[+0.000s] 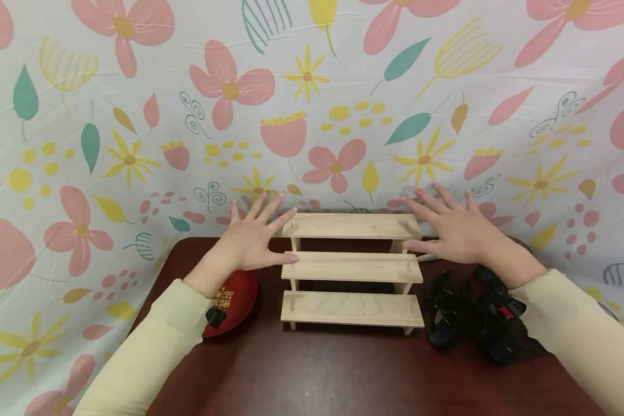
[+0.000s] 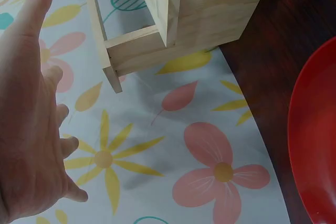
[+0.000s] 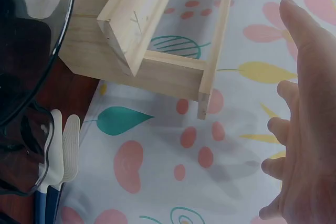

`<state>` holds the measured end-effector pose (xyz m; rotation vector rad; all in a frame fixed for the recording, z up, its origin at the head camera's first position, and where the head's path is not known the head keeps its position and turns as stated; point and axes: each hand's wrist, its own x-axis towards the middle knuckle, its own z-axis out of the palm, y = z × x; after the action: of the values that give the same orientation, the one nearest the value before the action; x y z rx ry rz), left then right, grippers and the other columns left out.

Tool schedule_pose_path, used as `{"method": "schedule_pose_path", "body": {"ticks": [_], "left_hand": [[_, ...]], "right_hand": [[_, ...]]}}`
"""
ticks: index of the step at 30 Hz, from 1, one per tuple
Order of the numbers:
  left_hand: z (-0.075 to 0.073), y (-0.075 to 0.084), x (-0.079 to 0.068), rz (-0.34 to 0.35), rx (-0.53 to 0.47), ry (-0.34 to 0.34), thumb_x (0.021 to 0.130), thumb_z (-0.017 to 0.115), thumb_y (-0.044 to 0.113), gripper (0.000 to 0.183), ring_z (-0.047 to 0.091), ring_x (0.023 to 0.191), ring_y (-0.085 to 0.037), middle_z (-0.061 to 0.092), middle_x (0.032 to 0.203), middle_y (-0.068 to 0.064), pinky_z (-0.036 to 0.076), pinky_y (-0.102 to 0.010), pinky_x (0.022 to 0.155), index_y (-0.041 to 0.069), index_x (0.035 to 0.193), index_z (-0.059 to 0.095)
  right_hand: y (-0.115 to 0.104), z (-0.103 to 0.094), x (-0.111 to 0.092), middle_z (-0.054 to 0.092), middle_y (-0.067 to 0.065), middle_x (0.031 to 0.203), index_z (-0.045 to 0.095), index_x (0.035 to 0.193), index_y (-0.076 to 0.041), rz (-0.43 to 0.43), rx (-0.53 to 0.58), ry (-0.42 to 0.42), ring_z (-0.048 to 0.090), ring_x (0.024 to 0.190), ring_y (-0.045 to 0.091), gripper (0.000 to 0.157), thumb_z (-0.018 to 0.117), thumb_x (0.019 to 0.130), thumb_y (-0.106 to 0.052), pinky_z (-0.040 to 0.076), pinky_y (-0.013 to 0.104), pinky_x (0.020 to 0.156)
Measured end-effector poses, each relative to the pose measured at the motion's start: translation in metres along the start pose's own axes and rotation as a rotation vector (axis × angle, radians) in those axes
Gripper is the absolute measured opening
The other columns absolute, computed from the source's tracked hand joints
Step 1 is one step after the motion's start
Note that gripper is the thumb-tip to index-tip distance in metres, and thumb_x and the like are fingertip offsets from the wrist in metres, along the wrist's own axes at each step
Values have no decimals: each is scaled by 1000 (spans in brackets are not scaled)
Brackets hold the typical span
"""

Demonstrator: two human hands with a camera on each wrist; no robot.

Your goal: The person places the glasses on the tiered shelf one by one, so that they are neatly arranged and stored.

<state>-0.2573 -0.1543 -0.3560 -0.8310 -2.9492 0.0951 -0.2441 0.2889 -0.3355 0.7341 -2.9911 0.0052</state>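
Note:
A three-tier wooden rack (image 1: 351, 267) of pale planks stands on the dark table in the head view. My left hand (image 1: 252, 237) is spread wide beside its upper left end, the thumb overlapping the middle tier in this view. At the upper right end my right hand (image 1: 449, 228) is spread the same way, thumb pointing at the rack. Both hands hold nothing. In the left wrist view the left hand (image 2: 31, 114) lies apart from the rack's side panel (image 2: 210, 19). The right wrist view shows the right hand (image 3: 315, 124) apart from the rack's other end (image 3: 157, 77).
A red plate (image 1: 241, 297) with gold characters sits left of the rack, partly under the left forearm. Dark, glossy objects (image 1: 460, 312) crowd the right side. White-headed utensils with blue handles (image 3: 53, 153) lie by them. Flowered cloth (image 1: 338, 115) hangs behind the table (image 1: 312, 370).

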Motion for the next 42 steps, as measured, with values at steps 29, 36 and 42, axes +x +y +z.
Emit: {"method": "schedule_pose_path", "body": {"ticks": [29, 36, 42], "left_hand": [[64, 63, -98, -374, -1219, 162, 97, 75, 28, 66, 59, 127, -31, 51, 150, -7, 52, -52, 99, 28, 155, 44], [101, 76, -103, -477, -1413, 62, 97, 72, 30, 74, 52, 134, -42, 39, 158, -20, 49, -56, 100, 21, 161, 36], [120, 85, -95, -525, -1513, 47, 100, 68, 25, 76, 57, 126, -38, 41, 154, -27, 54, -53, 94, 10, 163, 28]], "right_hand": [[30, 3, -142, 24, 36, 160, 15, 167, -13, 250, 299, 103, 29, 136, 62, 100, 76, 94, -44, 27, 79, 96], [27, 37, -178, 29, 42, 153, 22, 162, 2, 323, 365, 251, 30, 133, 64, 97, 80, 93, -32, 17, 78, 105], [18, 59, -198, 37, 43, 148, 29, 160, 5, 407, 381, 388, 36, 125, 64, 96, 85, 88, -26, 21, 77, 101]]}}
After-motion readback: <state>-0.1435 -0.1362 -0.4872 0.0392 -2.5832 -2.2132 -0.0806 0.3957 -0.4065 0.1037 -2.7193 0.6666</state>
